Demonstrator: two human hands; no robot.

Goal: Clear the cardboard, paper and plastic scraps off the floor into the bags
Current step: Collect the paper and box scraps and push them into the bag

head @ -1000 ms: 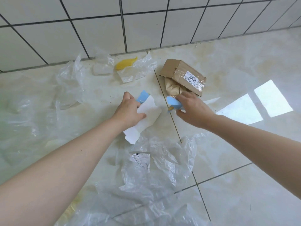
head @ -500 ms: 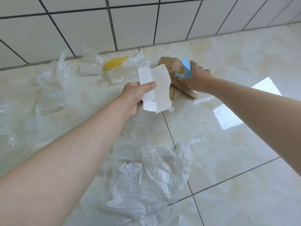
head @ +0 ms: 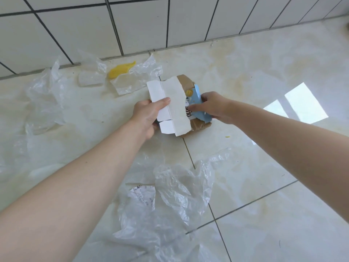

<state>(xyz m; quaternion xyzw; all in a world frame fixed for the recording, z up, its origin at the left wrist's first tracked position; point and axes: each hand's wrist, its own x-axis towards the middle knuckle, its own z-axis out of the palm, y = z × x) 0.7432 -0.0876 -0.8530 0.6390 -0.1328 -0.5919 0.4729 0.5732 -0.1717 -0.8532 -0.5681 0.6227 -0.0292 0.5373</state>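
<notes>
My left hand (head: 149, 117) grips a torn white carton piece (head: 171, 104), held up with its blank inner side facing me. My right hand (head: 213, 106) holds a blue printed carton scrap (head: 200, 103) right beside the white piece, their edges almost touching. Behind both lies a brown cardboard parcel (head: 197, 124) on the floor, mostly hidden by the scraps. A large clear plastic bag (head: 170, 201) with a printed paper inside lies crumpled on the floor below my hands.
Clear plastic wrappers (head: 136, 80) and a yellow scrap (head: 120, 69) lie near the tiled wall (head: 132, 25). More crumpled clear plastic (head: 45, 95) spreads over the left floor. Bright window reflections (head: 298, 103) fall on the glossy tiles at right.
Both hands lifted their scraps off the floor. The right hand brought the blue scrap from near the parcel's far side in beside the white piece in my left hand.
</notes>
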